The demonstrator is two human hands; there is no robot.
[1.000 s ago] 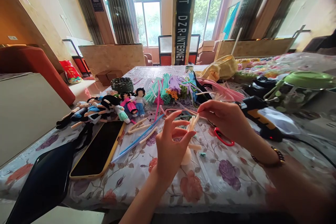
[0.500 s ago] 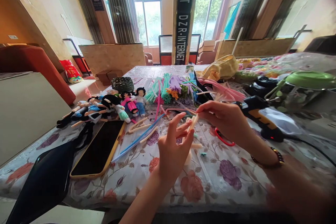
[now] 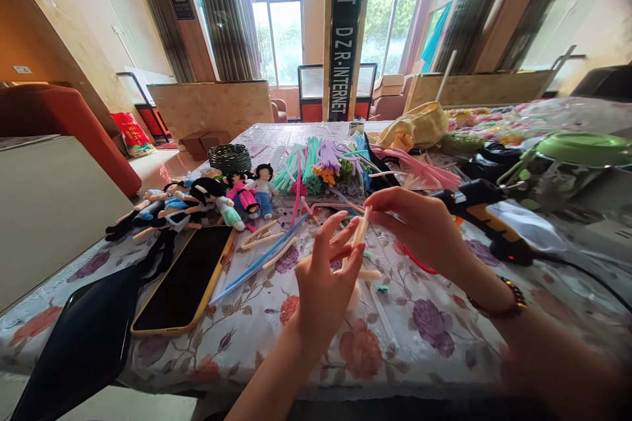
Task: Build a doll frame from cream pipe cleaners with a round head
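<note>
Floral tablecloth [image 3: 234, 335], cream strip [image 3: 362, 229] pinched in left hand [image 3: 324, 279]

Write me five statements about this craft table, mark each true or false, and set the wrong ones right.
1. The left hand and right hand both hold the cream pipe-cleaner work. True.
2. The smartphone lies to the right of both hands. False: it lies to their left, screen up.
3. The beaded bracelet is on the right wrist. True.
4. The glue gun shows a green light. False: the light is red.
5. The doll in blue trousers lies nearer the pipe-cleaner bundles than the smartphone does. True.
</note>
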